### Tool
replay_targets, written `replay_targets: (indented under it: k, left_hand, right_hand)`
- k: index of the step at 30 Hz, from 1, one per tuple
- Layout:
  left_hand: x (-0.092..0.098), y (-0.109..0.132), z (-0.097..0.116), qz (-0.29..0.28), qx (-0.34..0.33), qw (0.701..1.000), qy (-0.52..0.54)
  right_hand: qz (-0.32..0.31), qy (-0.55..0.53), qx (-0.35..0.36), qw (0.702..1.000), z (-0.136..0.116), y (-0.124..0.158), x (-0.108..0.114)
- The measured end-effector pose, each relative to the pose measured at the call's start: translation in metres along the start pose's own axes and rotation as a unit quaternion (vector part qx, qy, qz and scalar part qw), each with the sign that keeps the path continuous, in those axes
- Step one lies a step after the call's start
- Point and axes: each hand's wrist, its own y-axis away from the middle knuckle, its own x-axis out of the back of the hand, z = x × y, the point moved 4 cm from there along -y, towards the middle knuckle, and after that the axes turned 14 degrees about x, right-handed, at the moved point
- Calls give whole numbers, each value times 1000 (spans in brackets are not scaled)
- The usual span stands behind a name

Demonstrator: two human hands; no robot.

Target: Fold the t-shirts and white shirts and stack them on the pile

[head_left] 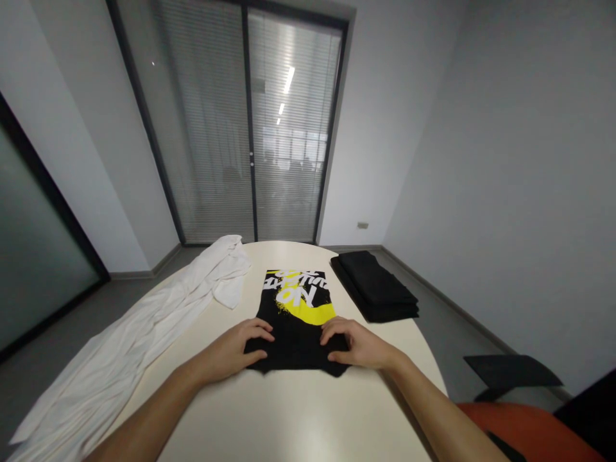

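At the far left, a dark-framed glass panel (38, 237) is being bordered by pale wall. To its right, a long rumpled white cloth (144, 340) is being supported along the left side of the light table (293, 423). Behind the table, a glass partition (289, 141) is being screened by slatted blinds (ceiling lights are being mirrored or shown through in it).

The left hand (243, 346) is being rested on the left margin of a black printed garment (293, 350); its thumb is being kept apart from the fingers, with black fabric showing between. The garment is being laid flat at the middle of the table, between both hands. White lettering and a yellow patch are being displayed on its far part; its near edge is being left slightly uneven.

The right hand (359, 343) is being rested on the right margin, fingers bent, thumb likewise being held apart from them.

Farther right, a stack of folded black cloth (375, 285) is being borne by the table's edge, well apart from the white cloth. At the lower right, an orange-red chair seat (524, 427) is being partly overhung by a black armrest (513, 371).
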Motion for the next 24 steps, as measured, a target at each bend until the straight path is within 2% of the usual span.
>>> replay_targets:
  k: [2,4,7,10,12,16,21,22,24]
  left_hand:
    - [0,-2,-1,9,-12,1000,22]
    - [3,-5,-1,38,-15,998,51]
    - [6,-10,-4,96,34,990,94]
    - [3,-15,-13,113,110,981,111]
    - [-1,-16,-18,109,136,976,128]
    - [-7,-15,-23,95,155,971,153]
    - [-1,-7,-14,53,128,986,87]
    - [2,-6,-11,49,128,988,66]
    - [9,-4,-5,75,142,987,12]
  right_hand:
    - [12,-2,-10,1000,3,0,-2]
    - [55,-19,-27,998,6,0,-2]
    - [125,-36,-52,990,9,0,0]
    - [86,-21,-67,994,9,-2,-4]
    - [58,-15,-76,995,10,-2,-6]
    - [58,-42,-85,994,15,0,-5]
    - [1,-91,-107,990,13,4,-6]
    - [-7,-86,-107,990,10,4,-4]
    - [-7,-22,-97,995,3,3,2]
